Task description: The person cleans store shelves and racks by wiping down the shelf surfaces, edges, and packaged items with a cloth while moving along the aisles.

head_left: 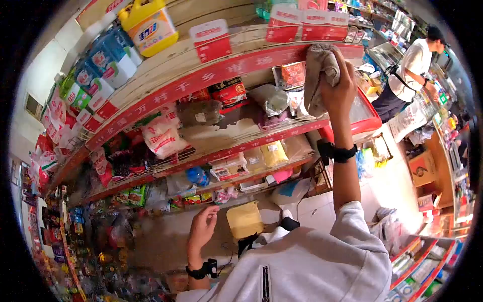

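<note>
My right hand [340, 88] grips a folded grey-brown cloth [316, 83] and presses it at the red front strip [216, 70] of the upper shelf, near its right end. Part of the cloth hangs below the strip. My left hand [203, 226] is low in front of the shelves, holding nothing, with its fingers loosely bent and apart. Beyond it lies a pale yellow square piece [244, 219], apart from the hand. Each wrist wears a black band.
A yellow jug [150, 27] and blue bottles [114, 55] stand on the upper shelf, left. Red-and-white price cards [211, 40] rise along its edge. Bagged goods [163, 136] fill the lower shelves. Another person [410, 70] stands at a counter on the right, near a cardboard box [422, 168].
</note>
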Available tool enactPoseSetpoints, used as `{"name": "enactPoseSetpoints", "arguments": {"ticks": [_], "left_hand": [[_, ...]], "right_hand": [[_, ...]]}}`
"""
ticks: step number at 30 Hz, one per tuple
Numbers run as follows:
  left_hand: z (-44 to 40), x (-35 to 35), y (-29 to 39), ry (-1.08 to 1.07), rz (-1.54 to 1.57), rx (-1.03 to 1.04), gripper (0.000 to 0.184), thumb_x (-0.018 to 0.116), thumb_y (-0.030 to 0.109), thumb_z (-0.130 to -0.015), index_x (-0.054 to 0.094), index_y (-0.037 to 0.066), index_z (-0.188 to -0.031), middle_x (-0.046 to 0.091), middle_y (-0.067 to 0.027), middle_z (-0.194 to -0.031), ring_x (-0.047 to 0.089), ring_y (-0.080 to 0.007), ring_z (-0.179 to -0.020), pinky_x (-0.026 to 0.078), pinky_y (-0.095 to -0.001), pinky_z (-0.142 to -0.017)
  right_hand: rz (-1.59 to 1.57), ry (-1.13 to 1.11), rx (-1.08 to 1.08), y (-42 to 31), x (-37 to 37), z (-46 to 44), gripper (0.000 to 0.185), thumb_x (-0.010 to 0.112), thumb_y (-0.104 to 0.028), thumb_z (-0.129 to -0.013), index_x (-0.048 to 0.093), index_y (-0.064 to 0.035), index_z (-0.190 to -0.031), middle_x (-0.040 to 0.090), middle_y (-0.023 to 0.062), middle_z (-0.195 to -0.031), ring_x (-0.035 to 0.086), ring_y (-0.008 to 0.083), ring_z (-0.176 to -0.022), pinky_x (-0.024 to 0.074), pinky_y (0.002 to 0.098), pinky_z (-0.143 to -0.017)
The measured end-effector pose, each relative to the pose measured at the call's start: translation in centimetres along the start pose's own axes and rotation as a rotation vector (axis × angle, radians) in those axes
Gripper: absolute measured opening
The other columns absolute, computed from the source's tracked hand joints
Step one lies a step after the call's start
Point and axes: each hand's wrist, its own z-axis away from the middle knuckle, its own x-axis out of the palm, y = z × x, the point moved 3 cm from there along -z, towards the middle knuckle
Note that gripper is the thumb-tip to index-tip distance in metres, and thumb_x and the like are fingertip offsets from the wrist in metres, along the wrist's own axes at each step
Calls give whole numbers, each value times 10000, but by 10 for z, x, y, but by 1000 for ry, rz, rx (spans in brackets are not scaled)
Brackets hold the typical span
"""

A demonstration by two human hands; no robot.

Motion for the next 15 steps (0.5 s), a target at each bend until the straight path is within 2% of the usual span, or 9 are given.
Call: {"name": "enactPoseSetpoints", "arguments": {"ticks": [4,7,8,9,11,12,13,14,15], "left_hand": [[-13,44,38,-8,-84,56,260,587,48,-964,634,15,-1217,699,-150,-1141,684,-271,-1012,536,-352,-871],[-17,59,58,-27,-67,11,268,592,45,-954,634,16,-1217,694,-156,-1135,682,-281,-996,537,-356,-870],[-17,61,61,-58,-82,-15,290,596,31,-943,627,16,-1231,685,-161,-1154,678,-280,-995,538,-365,-867],[-18,62,64,-56,-86,-9,290,596,31,-943,627,16,-1231,685,-161,-1154,678,-280,-995,538,-365,-867],[-17,63,68,24,-100,40,223,611,60,-940,670,10,-1150,714,-143,-1029,687,-267,-925,533,-356,-819],[-17,61,65,26,-101,47,223,611,60,-940,670,10,-1150,714,-143,-1029,687,-267,-925,533,-356,-819],[-17,58,58,-29,-142,27,179,613,86,-948,688,5,-1088,717,-127,-935,689,-246,-848,529,-353,-771],[-16,57,53,-86,-182,6,161,615,111,-956,707,0,-1027,719,-110,-840,691,-225,-771,525,-350,-723],[-13,55,59,-85,-183,17,161,615,111,-956,707,0,-1027,719,-110,-840,691,-225,-771,525,-350,-723]], "right_hand": [[-64,-46,55,56,-18,-12,582,699,-52,-747,635,-103,-1323,672,170,-1129,658,380,-1037,519,437,-892],[26,-26,63,97,-31,-19,578,695,-53,-753,630,-97,-1325,669,179,-1143,656,385,-1047,518,437,-894],[71,11,61,114,-33,-23,584,719,-112,-734,641,-141,-1312,655,178,-1137,652,390,-1036,538,450,-860],[70,18,61,130,-36,-26,584,719,-112,-734,641,-141,-1312,655,178,-1137,652,390,-1036,538,450,-860],[98,60,171,156,-47,-32,583,728,-143,-731,642,-149,-1308,669,181,-1095,655,395,-1025,532,456,-873],[184,51,206,163,-54,-35,561,749,-166,-720,657,-145,-1272,680,184,-1042,657,400,-995,529,457,-865],[185,58,206,183,-59,-32,561,749,-166,-720,657,-145,-1272,680,184,-1042,657,400,-995,529,457,-865],[201,-53,281,215,-58,-23,551,759,-168,-712,661,-130,-1253,683,185,-1039,653,401,-994,525,453,-869],[217,-162,353,235,-53,-14,542,768,-170,-704,666,-116,-1233,686,186,-1036,650,401,-993,521,448,-873]]}}
